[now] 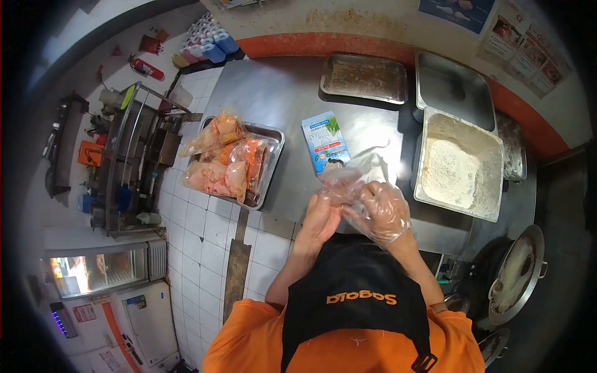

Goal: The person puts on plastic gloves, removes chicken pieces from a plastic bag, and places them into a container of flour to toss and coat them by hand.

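Observation:
A clear plastic glove covers my right hand (378, 211), whose fingers are closed on a second clear plastic glove (342, 186). My left hand (322, 214) is bare, and its fingers are pressed together at the edge of that same thin plastic. Just beyond my hands, a blue and white glove packet (326, 142) lies on the steel table (280, 93). Crumpled white plastic (373, 168) is beside the packet. To the left, a metal tray (272, 155) holds clear bags of raw meat (217, 177).
At the right stand a container of white flour (449, 172) and an empty steel container (457, 90). A shallow tray (364, 79) sits near the wall. A large pan (515, 276) is at the lower right. Shelving (127, 155) stands left.

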Tool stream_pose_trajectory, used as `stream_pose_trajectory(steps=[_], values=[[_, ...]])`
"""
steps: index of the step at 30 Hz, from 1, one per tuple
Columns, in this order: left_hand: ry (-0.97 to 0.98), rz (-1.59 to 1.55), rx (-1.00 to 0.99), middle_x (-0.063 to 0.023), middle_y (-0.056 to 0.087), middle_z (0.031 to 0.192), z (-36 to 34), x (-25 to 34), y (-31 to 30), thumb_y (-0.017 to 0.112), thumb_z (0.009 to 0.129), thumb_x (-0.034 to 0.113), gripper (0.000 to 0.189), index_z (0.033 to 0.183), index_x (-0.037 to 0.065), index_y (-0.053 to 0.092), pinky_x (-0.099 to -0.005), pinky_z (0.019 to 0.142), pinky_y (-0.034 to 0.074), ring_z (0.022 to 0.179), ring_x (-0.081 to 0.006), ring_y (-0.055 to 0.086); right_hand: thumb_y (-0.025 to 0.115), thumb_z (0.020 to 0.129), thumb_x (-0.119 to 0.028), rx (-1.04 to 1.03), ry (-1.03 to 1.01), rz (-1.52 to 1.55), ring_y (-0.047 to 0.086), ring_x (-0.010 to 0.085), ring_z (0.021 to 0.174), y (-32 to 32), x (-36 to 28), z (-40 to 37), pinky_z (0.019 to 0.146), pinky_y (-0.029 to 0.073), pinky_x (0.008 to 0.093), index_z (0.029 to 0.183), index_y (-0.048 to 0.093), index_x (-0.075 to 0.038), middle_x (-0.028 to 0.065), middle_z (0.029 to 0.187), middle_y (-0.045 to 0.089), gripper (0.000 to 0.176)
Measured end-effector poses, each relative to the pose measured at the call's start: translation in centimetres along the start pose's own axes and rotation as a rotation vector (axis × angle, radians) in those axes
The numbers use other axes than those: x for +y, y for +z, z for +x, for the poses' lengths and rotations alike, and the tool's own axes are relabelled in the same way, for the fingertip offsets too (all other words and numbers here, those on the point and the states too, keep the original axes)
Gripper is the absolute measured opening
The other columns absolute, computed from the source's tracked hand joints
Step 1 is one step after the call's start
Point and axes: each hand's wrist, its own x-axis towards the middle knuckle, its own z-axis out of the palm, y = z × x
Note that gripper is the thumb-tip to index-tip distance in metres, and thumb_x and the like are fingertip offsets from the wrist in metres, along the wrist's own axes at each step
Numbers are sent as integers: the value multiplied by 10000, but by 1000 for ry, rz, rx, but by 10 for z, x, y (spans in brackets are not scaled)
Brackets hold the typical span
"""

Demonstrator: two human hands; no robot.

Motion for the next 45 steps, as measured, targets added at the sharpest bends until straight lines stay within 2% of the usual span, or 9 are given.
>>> stream_pose_trajectory(steps=[6, 8, 15, 18, 22, 27, 29, 32, 45], values=[[-279, -341, -115, -175, 490, 1406, 11, 13, 15, 452, 1012, 394, 568, 1385, -33, 408, -447, 1097, 394, 1228, -294, 538, 793, 679, -140, 111, -21, -9, 620, 265, 725, 20, 5, -2, 623, 490, 383, 886, 643, -96, 61, 777, 616, 259], [-112, 102, -156, -165, 476, 1420, 23, 15, 7, 427, 1021, 400, 561, 1371, -39, 423, -458, 1114, 378, 1251, -294, 516, 739, 699, -87, 160, 4, 262, 629, 270, 723, 21, 7, 2, 639, 505, 380, 858, 656, -83, 72, 776, 640, 179], [123, -6, 217, -168, 446, 1438, 41, -14, 18, 430, 1002, 483, 629, 1383, -18, 417, -430, 1090, 391, 1250, -288, 515, 700, 733, -86, 47, 84, 384, 628, 303, 710, 15, 20, 9, 678, 508, 402, 835, 647, -46, 114, 768, 654, 121], [-265, -339, -208, -151, 402, 1490, 31, -4, 34, 253, 984, 624, 752, 1495, 73, 304, -433, 1075, 408, 1251, -279, 516, 689, 740, -132, -13, 106, 450, 631, 255, 694, 10, 23, 7, 654, 505, 368, 832, 658, -21, 118, 799, 653, 148], [-31, 111, -175, -154, 454, 1445, 48, -10, 16, 442, 970, 547, 652, 1435, 95, 379, -449, 1033, 459, 1222, -290, 536, 675, 737, -112, -37, 136, 499, 617, 267, 656, 4, 22, -1, 635, 490, 380, 826, 646, -17, 127, 740, 635, 134], [177, -92, 177, -167, 389, 1491, 41, -39, 30, 325, 953, 646, 752, 1493, 124, 304, -537, 1051, 420, 1274, -343, 479, 663, 740, -100, -111, 220, 655, 600, 255, 616, 20, 35, -14, 605, 472, 376, 823, 642, -24, 133, 699, 612, 115], [55, -218, -225, -159, 299, 1548, 30, -33, 35, 266, 925, 718, 837, 1524, 133, 240, -531, 1058, 403, 1318, -380, 430, 667, 740, -99, -133, 228, 684, 591, 230, 600, 14, 27, -11, 581, 465, 355, 816, 635, -18, 120, 686, 602, 115], [-179, -275, -300, -150, 226, 1582, 15, -29, 29, 226, 911, 750, 871, 1546, 156, 186, -538, 1068, 382, 1347, -402, 392, 672, 754, -83, -118, 102, 660, 583, 213, 587, 19, 23, -13, 567, 457, 336, 813, 620, -17, 108, 687, 597, 103], [162, -88, 44, -76, 113, 1616, 15, -10, 3, 345, 876, 773, 870, 1559, 281, 127, -511, 1106, 329, 1398, -362, 308, 633, 792, -46, -9, -125, 570, 620, 250, 614, 42, -4, 6, 588, 482, 373, 886, 619, 1, 156, 717, 613, 106]])
